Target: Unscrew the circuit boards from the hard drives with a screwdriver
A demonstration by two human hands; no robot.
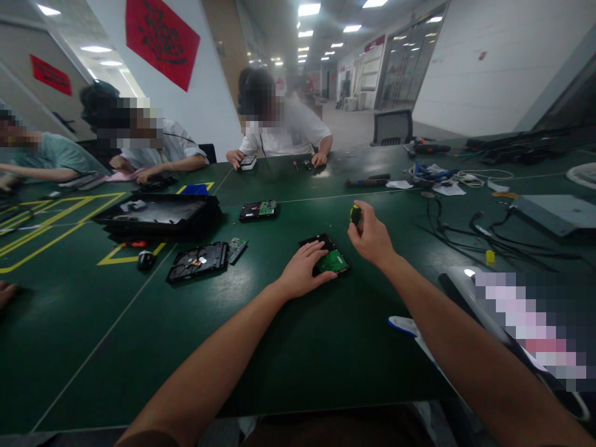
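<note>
My left hand [302, 270] lies flat on a black hard drive [331, 256] whose green circuit board faces up, on the dark green table [261, 335]. My right hand [371, 237] hovers just right of the drive and grips a screwdriver with a yellow and black handle [356, 215]; its tip is hidden behind the hand.
An opened hard drive [198, 261] and a loose circuit board [237, 248] lie to the left, another drive [259, 210] farther back. A black tray [156, 214] sits at left. Cables [484, 233] spread at right. Three people sit at the table's far side.
</note>
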